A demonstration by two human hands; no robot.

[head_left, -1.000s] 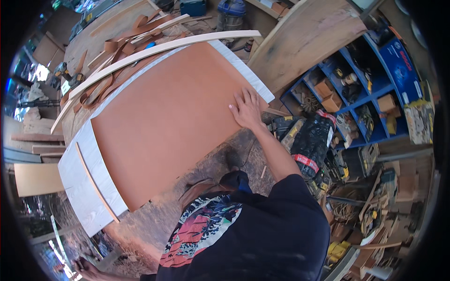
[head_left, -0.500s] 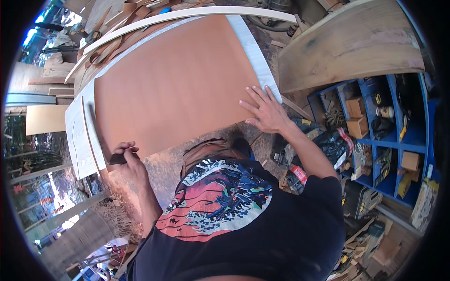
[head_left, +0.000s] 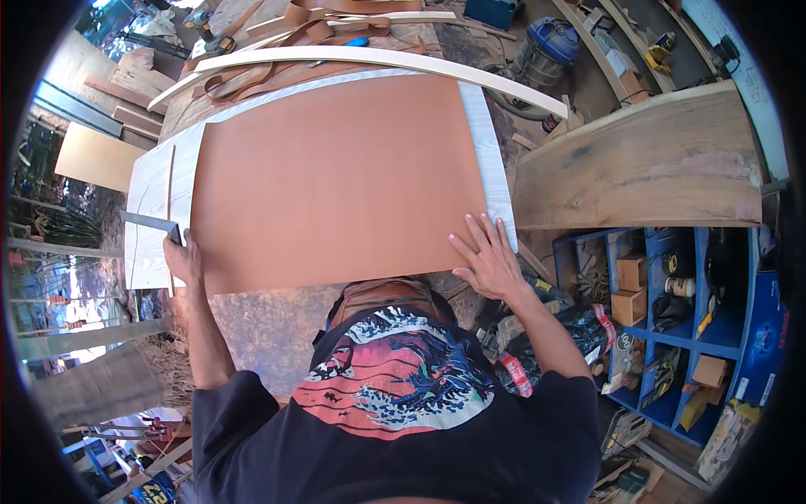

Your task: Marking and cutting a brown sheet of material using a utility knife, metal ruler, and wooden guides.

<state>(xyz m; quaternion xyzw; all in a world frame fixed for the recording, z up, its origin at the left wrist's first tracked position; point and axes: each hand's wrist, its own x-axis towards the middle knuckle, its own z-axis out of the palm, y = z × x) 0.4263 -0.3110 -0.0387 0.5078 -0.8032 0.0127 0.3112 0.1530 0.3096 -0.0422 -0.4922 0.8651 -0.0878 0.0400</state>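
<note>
Blue shelving [head_left: 695, 329] stands to our right in a crowded workshop. Looking down in the head view, we have a pale wood-grained board [head_left: 151, 176] on the surface [head_left: 416, 38], with a long pale strip [head_left: 378, 57] beyond it. An orange-brown sheet [head_left: 336, 185] lies over most of the board. Our right grip [head_left: 491, 265] is spread open, clasping nothing, and rests at the sheet's near right corner. Our left grip [head_left: 186, 256] is closed around the end of what looks like a metal square [head_left: 151, 222], beside the sheet's left edge. The blade points left, across a thin slat [head_left: 171, 189]; whether they touch, we cannot tell. We judge that even, downward pressure from spread fingers suits so thin a sheet, since a sideways push could shift or buckle it. We should also mind the blade, so its corner does not catch the sheet's edge.
</note>
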